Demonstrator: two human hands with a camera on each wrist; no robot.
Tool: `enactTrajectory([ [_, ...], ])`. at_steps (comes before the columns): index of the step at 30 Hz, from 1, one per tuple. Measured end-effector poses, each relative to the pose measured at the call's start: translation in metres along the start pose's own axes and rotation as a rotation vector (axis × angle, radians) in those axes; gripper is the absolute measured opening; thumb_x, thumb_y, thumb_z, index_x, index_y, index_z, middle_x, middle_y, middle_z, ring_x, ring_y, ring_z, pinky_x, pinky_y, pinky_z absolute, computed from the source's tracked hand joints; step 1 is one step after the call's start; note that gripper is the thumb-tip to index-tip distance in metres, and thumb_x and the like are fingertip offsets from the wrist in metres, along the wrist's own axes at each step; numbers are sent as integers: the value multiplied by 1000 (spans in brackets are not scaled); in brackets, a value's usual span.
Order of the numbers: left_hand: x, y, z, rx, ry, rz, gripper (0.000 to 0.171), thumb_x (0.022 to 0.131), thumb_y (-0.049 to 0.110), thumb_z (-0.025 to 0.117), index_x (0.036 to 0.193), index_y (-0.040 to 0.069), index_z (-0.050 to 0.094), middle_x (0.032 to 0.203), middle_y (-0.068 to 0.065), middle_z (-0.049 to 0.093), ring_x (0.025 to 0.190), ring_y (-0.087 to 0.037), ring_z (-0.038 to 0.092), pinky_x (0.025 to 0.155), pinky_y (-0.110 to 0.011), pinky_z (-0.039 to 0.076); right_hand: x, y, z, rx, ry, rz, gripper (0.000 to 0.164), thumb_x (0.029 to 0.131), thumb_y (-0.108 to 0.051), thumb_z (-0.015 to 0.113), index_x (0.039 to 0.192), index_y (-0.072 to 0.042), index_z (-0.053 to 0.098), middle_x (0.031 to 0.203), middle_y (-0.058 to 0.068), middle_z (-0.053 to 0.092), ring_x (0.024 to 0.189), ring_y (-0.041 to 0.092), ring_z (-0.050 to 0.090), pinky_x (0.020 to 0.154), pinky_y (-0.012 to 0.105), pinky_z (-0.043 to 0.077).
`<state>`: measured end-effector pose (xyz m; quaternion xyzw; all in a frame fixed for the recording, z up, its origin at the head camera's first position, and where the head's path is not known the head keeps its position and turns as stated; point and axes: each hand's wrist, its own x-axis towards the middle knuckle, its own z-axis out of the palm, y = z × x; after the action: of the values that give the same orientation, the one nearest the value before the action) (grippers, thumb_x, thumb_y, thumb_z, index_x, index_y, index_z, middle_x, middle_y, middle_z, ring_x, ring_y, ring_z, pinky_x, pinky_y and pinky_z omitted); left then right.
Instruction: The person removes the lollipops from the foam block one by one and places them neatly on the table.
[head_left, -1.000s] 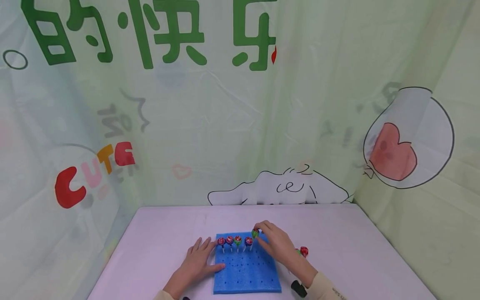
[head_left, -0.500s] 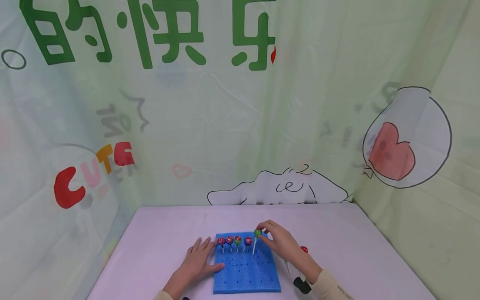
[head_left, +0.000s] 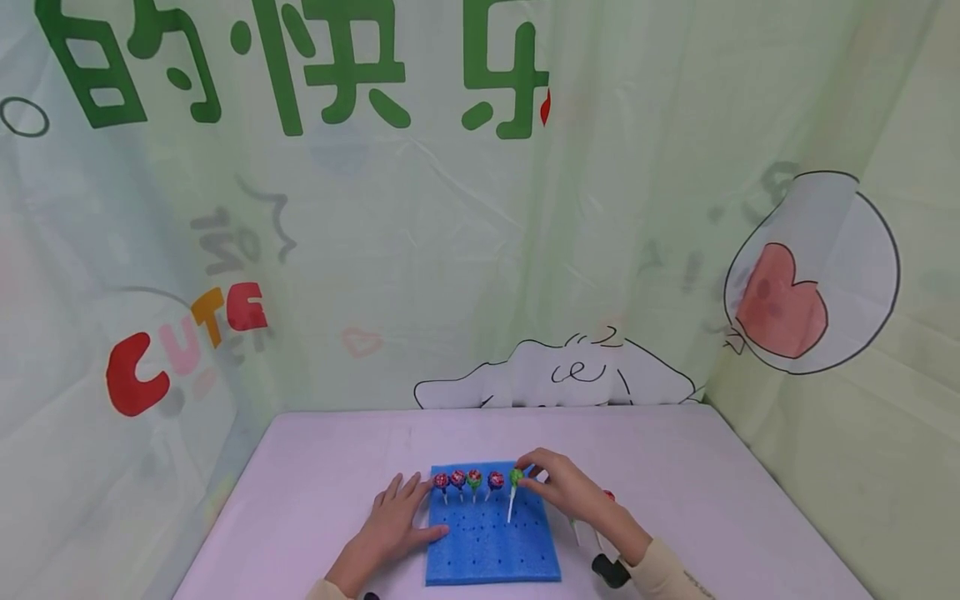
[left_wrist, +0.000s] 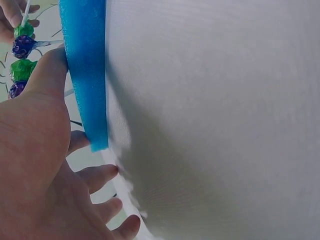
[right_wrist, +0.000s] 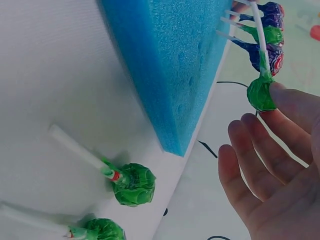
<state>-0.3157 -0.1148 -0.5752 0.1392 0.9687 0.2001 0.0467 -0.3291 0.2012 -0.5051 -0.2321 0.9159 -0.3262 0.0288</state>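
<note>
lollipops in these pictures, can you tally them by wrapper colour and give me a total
Purple lollipops: 3, all stuck in the blue foam board
Green lollipops: 4, with 1 stuck in the board, 1 in the right hand and 2 lying on the table
Total in view: 7

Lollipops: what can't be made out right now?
Head: loose lollipops, mostly hidden by the right forearm.
Head: whether the held stick touches the board, too small to tell.
Left wrist: row lollipops, partly behind the left hand.
Right wrist: lower loose lollipop, cut off by the bottom edge.
</note>
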Motion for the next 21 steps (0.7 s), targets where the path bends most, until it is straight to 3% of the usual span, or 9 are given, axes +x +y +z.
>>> enactTrajectory([
  [10, -2, 3, -4, -3, -2, 6, 93, 83, 74, 62, 151, 13, 45, 160, -18, 38, 150, -49, 22, 116, -70, 23, 0, 9, -3, 48, -48, -9, 32, 98, -28, 66, 123, -8, 67, 117, 3, 68, 103, 19, 64, 82, 30, 56],
  [21, 5, -8, 8, 0, 3, 15, 97, 81, 81, 57, 152, 16, 43, 160, -17, 37, 151, -48, 22, 115, -71, 23, -5, 10, -5, 68, -63, -7, 30, 99, -28, 65, 122, -9, 67, 117, 4, 68, 103, 20, 64, 79, 26, 54],
])
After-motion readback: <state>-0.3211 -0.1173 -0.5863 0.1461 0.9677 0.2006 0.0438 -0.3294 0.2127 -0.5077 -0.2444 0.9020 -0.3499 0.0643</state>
